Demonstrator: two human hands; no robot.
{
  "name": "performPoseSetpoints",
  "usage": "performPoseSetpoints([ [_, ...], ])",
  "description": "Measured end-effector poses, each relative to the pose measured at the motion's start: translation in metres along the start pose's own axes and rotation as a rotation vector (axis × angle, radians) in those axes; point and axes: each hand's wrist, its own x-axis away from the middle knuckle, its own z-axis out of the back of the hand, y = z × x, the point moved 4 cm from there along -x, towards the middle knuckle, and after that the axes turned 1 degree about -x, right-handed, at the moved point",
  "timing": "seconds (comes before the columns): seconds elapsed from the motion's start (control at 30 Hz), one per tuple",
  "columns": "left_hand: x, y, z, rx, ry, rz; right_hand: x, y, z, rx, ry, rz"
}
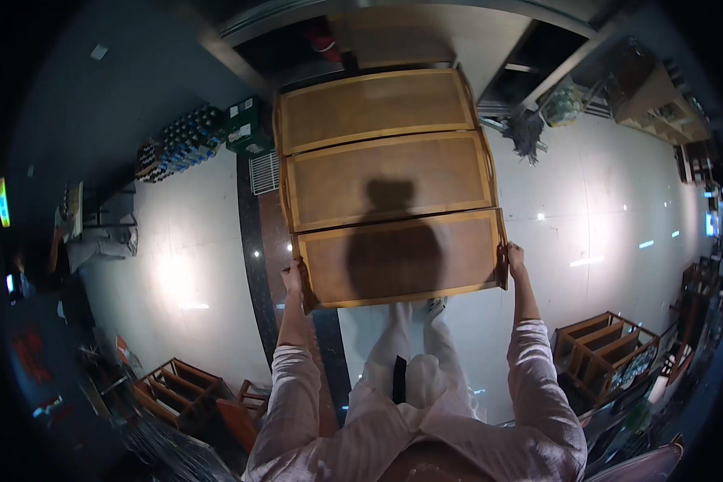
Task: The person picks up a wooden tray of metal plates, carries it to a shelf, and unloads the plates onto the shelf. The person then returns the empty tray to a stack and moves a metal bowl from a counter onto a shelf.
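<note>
A wooden piece of furniture with three tan panels, like a tiered shelf (390,181), stands in front of me, with a dark shadow across its two nearer panels. My left hand (292,277) is closed around the left side frame at the nearest panel. On the opposite side, my right hand (515,257) grips the right side frame at about the same level. Both arms are stretched forward, and my legs show below the near edge of the shelf.
Many bottles (181,143) and a green crate (249,127) stand at the upper left. A person (104,245) sits at the far left. Wooden racks stand at lower left (181,391) and lower right (606,353). A dark plant-like object (526,135) lies right of the shelf.
</note>
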Motion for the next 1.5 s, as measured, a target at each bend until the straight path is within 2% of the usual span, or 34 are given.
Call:
performPoseSetpoints([
  [0.03, -0.014, -0.013, 0.006, -0.179, 0.122, 0.024, 0.006, -0.011, 0.002, 0.119, -0.052, 0.008],
  [0.07, -0.014, -0.009, -0.001, -0.185, 0.096, 0.011, -0.002, -0.006, 0.003, 0.306, 0.019, 0.045],
  [0.13, 0.002, 0.017, -0.012, -0.792, 0.418, -0.232, -0.010, -0.007, 0.001, 0.554, 0.019, 0.083],
  [0.2, 0.021, 0.040, -0.039, -0.821, 0.361, -0.214, 0.009, -0.033, 0.006, 0.593, 0.053, 0.232],
  [0.27, 0.044, 0.061, -0.067, -1.038, 0.397, -0.352, 0.022, -0.038, 0.010, 0.518, 0.035, 0.261],
  [0.3, 0.048, 0.071, -0.083, -1.026, 0.291, -0.359, 0.030, -0.044, 0.013, 0.478, 0.015, 0.265],
  [0.33, 0.056, 0.073, -0.093, -1.032, 0.272, -0.383, 0.043, -0.043, 0.015, 0.438, -0.009, 0.264],
  [0.4, 0.077, 0.086, -0.135, -1.102, 0.249, -0.735, 0.065, -0.059, 0.025, 0.417, -0.044, 0.213],
  [0.5, 0.105, 0.091, -0.197, -1.055, 0.003, -0.889, 0.092, -0.066, 0.038, 0.280, 0.018, 0.293],
  [0.57, 0.140, 0.096, -0.239, -1.057, -0.186, -0.985, 0.116, -0.078, 0.049, 0.258, 0.118, 0.564],
  [0.7, 0.240, 0.120, -0.330, -1.062, -0.471, -1.142, 0.140, -0.091, 0.093, 0.106, 0.234, 0.701],
  [0.8, 0.313, 0.127, -0.390, -1.040, -0.650, -1.291, 0.160, -0.099, 0.136, 0.158, 0.376, 0.788],
  [0.83, 0.336, 0.123, -0.409, -1.027, -0.695, -1.342, 0.170, -0.099, 0.156, 0.196, 0.347, 0.738],
  [1.07, 0.473, 0.099, -0.539, -1.014, -0.864, -1.546, 0.178, -0.069, 0.294, 0.441, 0.559, 0.696],
  [1.5, 0.687, 0.019, -0.779, -0.855, -1.382, -1.678, 0.142, 0.029, 0.518, 0.241, 0.810, 0.353],
])
